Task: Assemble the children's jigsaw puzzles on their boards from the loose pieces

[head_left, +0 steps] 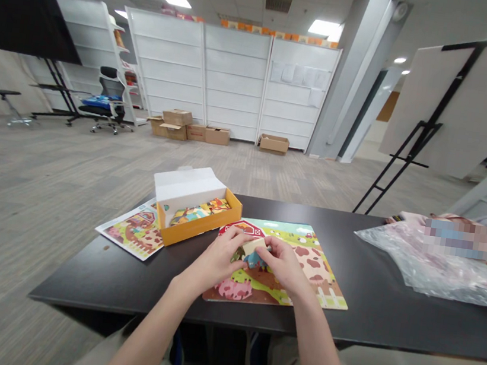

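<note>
Over a farm picture board (314,260) on the black table, my two hands meet around small wooden puzzle pieces (255,245) with pale edges and blue and green printing. How many pieces are there, I cannot tell, since my fingers cover much of them. My left hand (221,258) is closed on the left side, thumb toward me. From the right, my right hand (285,263) pinches the blue part. The board shows a red barn, a pink pig and a spotted cow pattern. Left of it, an orange box (197,228) with its white lid up holds several printed pieces.
A printed picture sheet (136,231) lies partly under the box at the table's left. Clear plastic bags (430,264) cover the table's right end. Beyond the table stand cardboard boxes (174,125), an office chair (106,98) and an easel-like board (463,110).
</note>
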Demonstrator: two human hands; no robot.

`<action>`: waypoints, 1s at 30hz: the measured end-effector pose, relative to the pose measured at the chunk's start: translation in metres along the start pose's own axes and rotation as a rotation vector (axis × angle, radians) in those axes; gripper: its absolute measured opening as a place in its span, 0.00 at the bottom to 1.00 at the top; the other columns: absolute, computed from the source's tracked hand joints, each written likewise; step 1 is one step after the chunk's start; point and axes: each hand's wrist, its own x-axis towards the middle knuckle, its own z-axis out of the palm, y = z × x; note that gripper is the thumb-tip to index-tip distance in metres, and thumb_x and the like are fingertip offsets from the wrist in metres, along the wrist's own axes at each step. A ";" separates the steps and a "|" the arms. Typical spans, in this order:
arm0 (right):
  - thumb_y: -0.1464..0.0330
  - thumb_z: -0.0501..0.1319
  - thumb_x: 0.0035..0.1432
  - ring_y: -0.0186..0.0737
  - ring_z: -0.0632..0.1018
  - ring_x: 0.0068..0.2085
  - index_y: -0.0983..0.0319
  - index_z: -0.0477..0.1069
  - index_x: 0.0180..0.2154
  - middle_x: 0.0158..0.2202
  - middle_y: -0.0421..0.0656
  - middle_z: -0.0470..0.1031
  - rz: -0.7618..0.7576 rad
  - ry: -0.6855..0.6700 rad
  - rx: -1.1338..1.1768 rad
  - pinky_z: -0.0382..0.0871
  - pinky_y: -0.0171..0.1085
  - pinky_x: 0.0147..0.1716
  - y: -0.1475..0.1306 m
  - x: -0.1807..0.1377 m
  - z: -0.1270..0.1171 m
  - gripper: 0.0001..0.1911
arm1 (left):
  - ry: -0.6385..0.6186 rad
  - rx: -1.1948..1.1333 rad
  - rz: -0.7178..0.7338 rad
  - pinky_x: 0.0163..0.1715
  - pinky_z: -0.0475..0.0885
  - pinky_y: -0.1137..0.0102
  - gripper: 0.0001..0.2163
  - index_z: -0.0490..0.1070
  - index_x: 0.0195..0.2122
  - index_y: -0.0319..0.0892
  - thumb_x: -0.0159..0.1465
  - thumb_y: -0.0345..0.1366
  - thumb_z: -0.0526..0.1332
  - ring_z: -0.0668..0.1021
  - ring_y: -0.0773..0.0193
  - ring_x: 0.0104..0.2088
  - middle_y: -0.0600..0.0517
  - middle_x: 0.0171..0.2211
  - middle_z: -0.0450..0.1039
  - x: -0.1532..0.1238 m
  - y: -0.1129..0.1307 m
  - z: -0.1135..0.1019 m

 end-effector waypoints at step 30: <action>0.54 0.66 0.55 0.39 0.77 0.34 0.61 0.72 0.41 0.39 0.45 0.78 -0.051 0.353 0.052 0.73 0.37 0.34 -0.003 0.003 0.003 0.19 | 0.368 -0.838 -0.343 0.50 0.76 0.62 0.14 0.70 0.52 0.42 0.69 0.42 0.57 0.78 0.56 0.53 0.44 0.52 0.76 0.014 0.020 0.037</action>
